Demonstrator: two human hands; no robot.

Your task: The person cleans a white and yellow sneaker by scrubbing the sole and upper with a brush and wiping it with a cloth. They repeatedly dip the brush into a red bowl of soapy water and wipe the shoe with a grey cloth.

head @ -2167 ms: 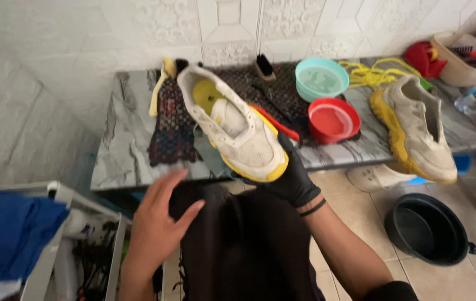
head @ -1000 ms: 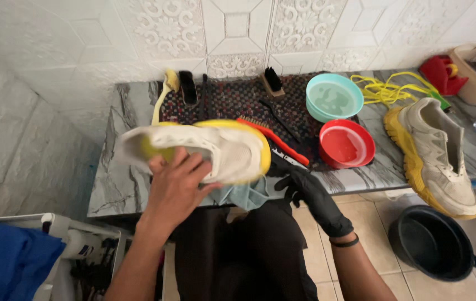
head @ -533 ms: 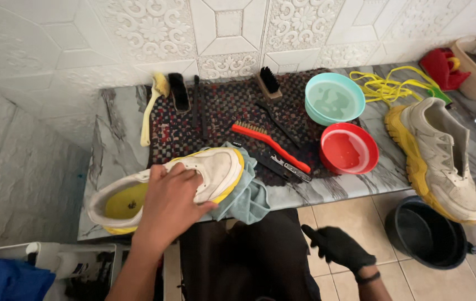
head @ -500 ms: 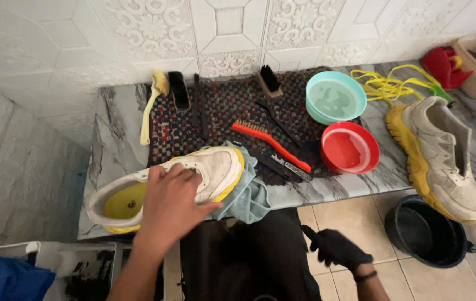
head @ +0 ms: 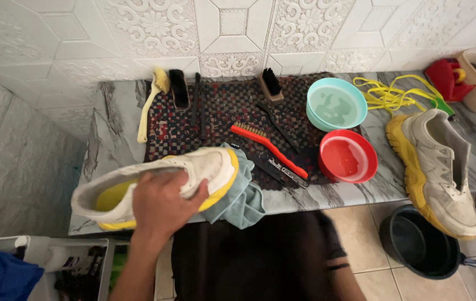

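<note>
Head view: the left hand is clamped over the side of a white shoe with a yellow sole, fingers curled over the upper and thumb toward the toe. The shoe sits at about 8 o'clock in the picture, at the front left edge of the marble slab. Its long axis runs roughly from 8 o'clock (heel opening, yellow insole showing) to 2 o'clock (toe), slightly tilted, toe end resting on a blue-grey cloth that hangs over the slab's edge.

The right hand is out of frame; only a forearm with a dark band shows at 5 o'clock, so whether it is open or closed cannot be told. The left hand is plainly the nearer one, being on the shoe already.

From the shoe, toward 2 o'clock, a red brush lies on a woven mat, with dark tools beside it. Farther on at 2 to 3 o'clock stand a red bowl and a teal bowl, both holding liquid. The second shoe lies at 3 o'clock, toe toward the front, with yellow laces behind it. More brushes line the mat's back edge at 12 o'clock.

The slab stands against a white patterned tile wall; a black pan sits on the tiled floor at 4 o'clock.
</note>
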